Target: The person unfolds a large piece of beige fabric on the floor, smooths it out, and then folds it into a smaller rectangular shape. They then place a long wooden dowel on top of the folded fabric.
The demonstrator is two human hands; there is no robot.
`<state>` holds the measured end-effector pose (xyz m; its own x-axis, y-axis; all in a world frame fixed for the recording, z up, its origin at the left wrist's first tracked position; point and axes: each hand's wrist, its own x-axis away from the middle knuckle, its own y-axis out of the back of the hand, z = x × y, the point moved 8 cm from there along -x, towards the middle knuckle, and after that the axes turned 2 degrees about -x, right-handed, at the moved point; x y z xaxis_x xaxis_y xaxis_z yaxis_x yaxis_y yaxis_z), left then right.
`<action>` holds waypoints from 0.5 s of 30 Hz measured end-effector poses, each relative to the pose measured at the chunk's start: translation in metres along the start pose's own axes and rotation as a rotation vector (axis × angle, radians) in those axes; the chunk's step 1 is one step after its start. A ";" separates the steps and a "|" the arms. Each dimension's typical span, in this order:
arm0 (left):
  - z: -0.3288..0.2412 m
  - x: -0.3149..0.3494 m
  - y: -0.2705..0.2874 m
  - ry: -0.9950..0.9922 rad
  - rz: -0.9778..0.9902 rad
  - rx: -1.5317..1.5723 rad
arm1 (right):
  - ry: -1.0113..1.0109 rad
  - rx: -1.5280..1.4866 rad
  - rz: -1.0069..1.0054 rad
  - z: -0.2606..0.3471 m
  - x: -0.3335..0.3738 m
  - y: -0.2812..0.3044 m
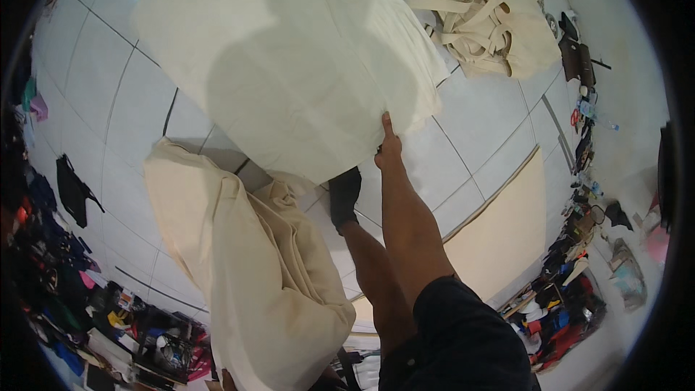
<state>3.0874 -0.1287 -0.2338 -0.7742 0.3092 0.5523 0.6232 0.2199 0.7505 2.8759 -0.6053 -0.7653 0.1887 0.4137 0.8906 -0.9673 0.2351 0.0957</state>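
Note:
A broad stack of cream cloth (304, 65) lies on the tiled floor in front of me, with a shadow across it. My right hand (389, 146) is at its near right edge, one finger stretched along the top and the others curled at the edge, pinching the cloth. A bunched, folded length of cream canvas (268, 275) rises toward me at the left. Beside that canvas at the lower edge shows a small brown patch that may be my left hand (229, 381); its fingers are mostly hidden.
My foot in a dark sock (344, 195) stands by the stack's near edge. Cream bags with straps (492, 22) lie at the far right. A flat cream sheet (507, 224) rests on the right. Clutter (137, 333) lines the sides, and a black cloth item (74, 192) lies left.

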 end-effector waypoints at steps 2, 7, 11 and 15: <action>-0.006 0.003 0.000 0.078 0.059 0.002 | -0.088 -0.139 0.146 0.000 0.016 -0.021; -0.005 -0.001 -0.007 0.068 0.144 -0.143 | -0.076 -0.169 0.180 0.022 0.019 -0.023; -0.022 -0.006 -0.005 0.031 0.091 -0.236 | 0.034 -0.155 0.206 0.063 0.017 -0.056; -0.035 -0.009 -0.004 0.014 0.107 -0.336 | 0.151 -0.003 0.191 0.147 0.006 -0.089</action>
<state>3.0885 -0.1652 -0.2290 -0.7090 0.3011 0.6377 0.6317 -0.1307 0.7641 2.9379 -0.7527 -0.7037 0.0258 0.5773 0.8161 -0.9873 0.1426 -0.0697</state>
